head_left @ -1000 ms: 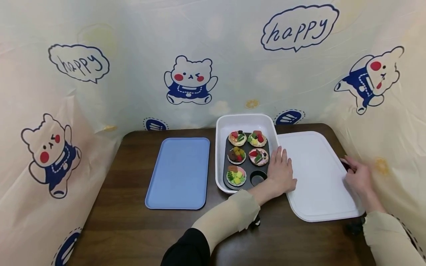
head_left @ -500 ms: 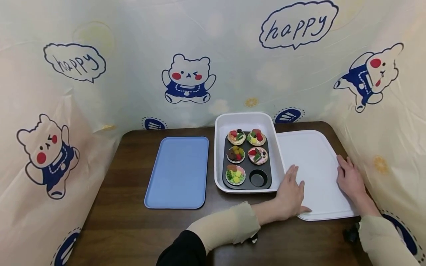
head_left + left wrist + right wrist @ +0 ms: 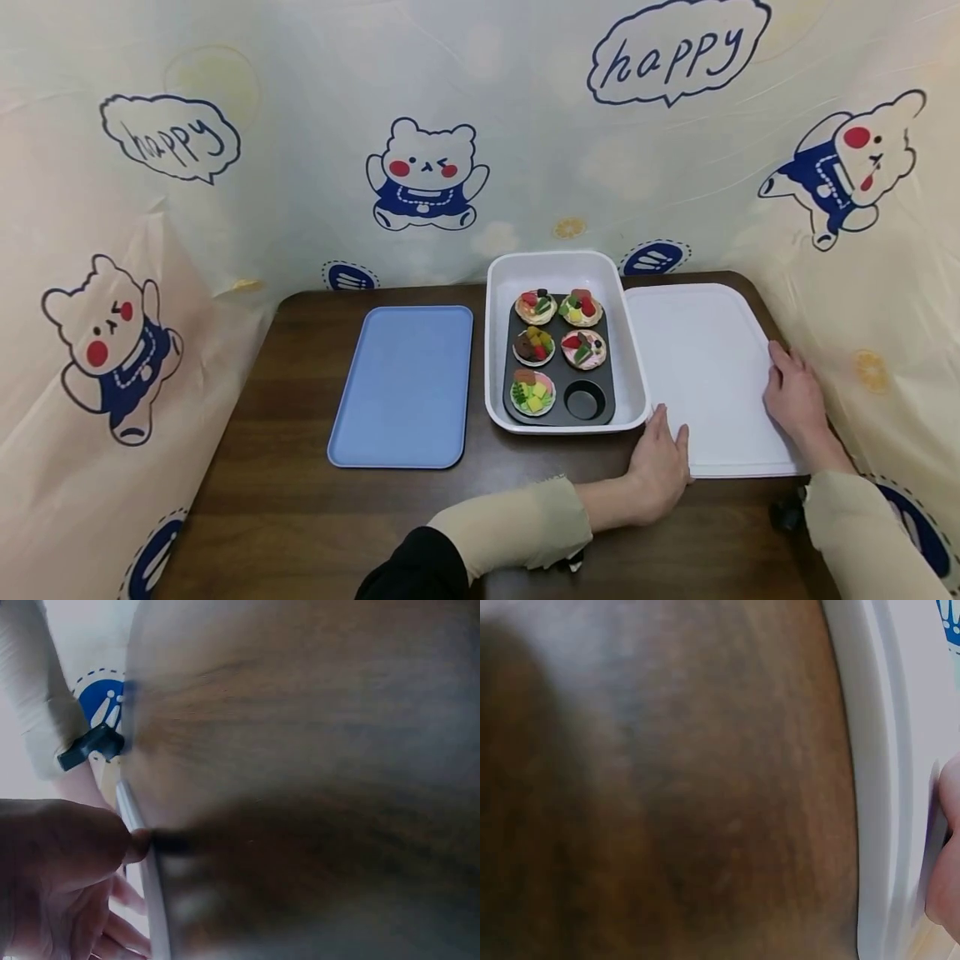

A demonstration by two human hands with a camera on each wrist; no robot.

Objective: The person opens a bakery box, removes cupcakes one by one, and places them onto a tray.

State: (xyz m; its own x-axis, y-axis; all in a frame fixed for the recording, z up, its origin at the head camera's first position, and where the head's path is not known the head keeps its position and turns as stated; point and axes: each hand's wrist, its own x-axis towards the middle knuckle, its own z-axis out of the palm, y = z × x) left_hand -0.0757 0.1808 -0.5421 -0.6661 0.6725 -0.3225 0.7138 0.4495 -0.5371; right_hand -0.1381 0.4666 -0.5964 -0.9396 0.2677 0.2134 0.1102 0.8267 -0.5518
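Note:
A flat white tray (image 3: 712, 375) lies at the right of the table, against the right side of a deep white basin (image 3: 637, 358). My left hand (image 3: 660, 471) is at its near left corner, fingers extended along it. In the left wrist view the left thumb (image 3: 137, 846) touches the edge of the white tray (image 3: 154, 907). On the tray's right edge my right hand (image 3: 798, 396) rests with its fingers fairly straight. The right wrist view shows the tray's pale rim (image 3: 889, 780) and part of the right hand (image 3: 946, 877) at the border.
Inside the basin sits a dark muffin pan (image 3: 558, 417) bearing several topped tarts (image 3: 533, 346), with one bare cup (image 3: 584, 401) at the near right. Left of the basin lies a blue tray (image 3: 405, 387). A printed curtain (image 3: 300, 167) surrounds the brown table (image 3: 337, 517).
My left hand has gone from the basin's right rim to the white tray's near left corner. The tray has shifted away from me and straightened. My right hand now lies on its edge.

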